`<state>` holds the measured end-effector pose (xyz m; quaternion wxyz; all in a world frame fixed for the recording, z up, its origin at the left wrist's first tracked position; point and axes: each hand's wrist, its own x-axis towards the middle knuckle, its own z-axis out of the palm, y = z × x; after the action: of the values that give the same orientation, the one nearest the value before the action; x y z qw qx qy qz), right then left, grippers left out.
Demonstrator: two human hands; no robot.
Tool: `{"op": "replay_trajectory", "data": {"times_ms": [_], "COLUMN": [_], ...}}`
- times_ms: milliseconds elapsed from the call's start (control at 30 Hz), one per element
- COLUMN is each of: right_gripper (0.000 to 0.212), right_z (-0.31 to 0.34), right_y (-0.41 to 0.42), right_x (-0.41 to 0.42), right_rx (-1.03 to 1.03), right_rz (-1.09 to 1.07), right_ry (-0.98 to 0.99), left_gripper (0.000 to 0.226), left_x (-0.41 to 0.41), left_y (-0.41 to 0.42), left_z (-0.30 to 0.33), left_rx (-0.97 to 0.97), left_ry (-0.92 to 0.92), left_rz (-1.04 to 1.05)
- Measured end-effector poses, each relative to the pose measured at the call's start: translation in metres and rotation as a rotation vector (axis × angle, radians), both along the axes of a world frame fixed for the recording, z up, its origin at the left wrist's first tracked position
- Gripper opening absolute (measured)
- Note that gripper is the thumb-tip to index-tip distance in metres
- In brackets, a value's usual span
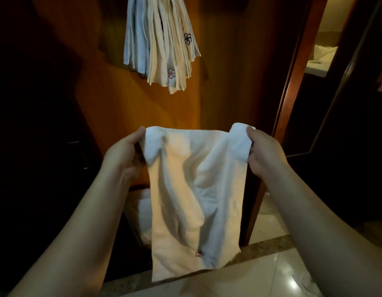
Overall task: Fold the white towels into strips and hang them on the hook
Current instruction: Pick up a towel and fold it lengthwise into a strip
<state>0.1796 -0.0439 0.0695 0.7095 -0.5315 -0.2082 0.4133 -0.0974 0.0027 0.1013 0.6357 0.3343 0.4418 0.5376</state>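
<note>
- Both forearms reach fwd from bottom corners, bare, w/ a white towel (194, 189) held up between them.
- Left hand (123, 155) pinches towel's top left corner, thumb on near side, fingers curled behind the cloth.
- Right hand (260, 151) grips top right corner, where cloth is bunched into a thick roll; fingers wrapped round it.
- Towel hangs down from both hands in front of a wood panel (95, 99), top edge stretched approx level, body creased w/ soft vertical folds, bottom edge over the floor (250, 279).
- Small embroidered flower (200, 253), pink/dark, near towel's lower edge. No readable text on it.
- Bundle (162, 43) of folded strips hangs on the panel above, top cut off by frame so hook not visible. Two flower marks on it: dark one at right, pink one lower down. No lettering.
- More white cloth (140, 211) sits low behind the held towel, partly hidden.
- Doorway at right: bright room beyond, too blurred to tell details.
</note>
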Motion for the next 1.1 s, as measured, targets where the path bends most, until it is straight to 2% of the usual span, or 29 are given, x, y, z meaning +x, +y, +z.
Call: {"op": "replay_trajectory", "data": {"times_ms": [100,200,333,433,533,667,767,900,1100], "right_gripper": [0.038,0.045,0.023,0.024,0.025,0.030,0.032,0.023,0.051], "right_z": [-0.008,-0.016,-0.017,-0.018,-0.018,-0.020,-0.023,-0.025,-0.028], "right_y": [-0.020,-0.038,-0.056,-0.065,-0.071,-0.080,-0.085,-0.089,-0.094], "right_x": [-0.033,-0.067,-0.099,-0.107,-0.106,-0.107,-0.108,-0.107,-0.107], "right_rx": [0.034,0.040,0.072,0.099,0.101,0.124,0.115,0.108,0.140], "right_rz": [0.030,0.066,0.161,0.155,0.152,0.150,0.158,0.181,0.229], "right_ry": [0.033,-0.029,-0.175,-0.278,-0.301,-0.374,-0.423,-0.490,-0.371], "left_gripper": [0.022,0.029,0.030,0.023,0.030,0.029,0.032,0.034,0.028], "left_x": [0.022,0.046,0.070,0.077,0.077,0.073,0.071,0.065,0.062], "left_y": [-0.019,-0.039,-0.068,-0.088,-0.099,-0.104,-0.106,-0.111,-0.116], "left_z": [-0.016,-0.027,-0.035,-0.042,-0.045,-0.050,-0.053,-0.048,-0.049], "left_rx": [0.021,0.053,0.155,0.284,0.392,0.483,0.505,0.449,0.528], "left_ry": [0.029,0.058,0.083,0.194,0.256,0.386,0.467,0.423,0.465], "left_rz": [-0.018,-0.041,-0.083,-0.112,-0.167,-0.220,-0.224,-0.263,-0.218]}}
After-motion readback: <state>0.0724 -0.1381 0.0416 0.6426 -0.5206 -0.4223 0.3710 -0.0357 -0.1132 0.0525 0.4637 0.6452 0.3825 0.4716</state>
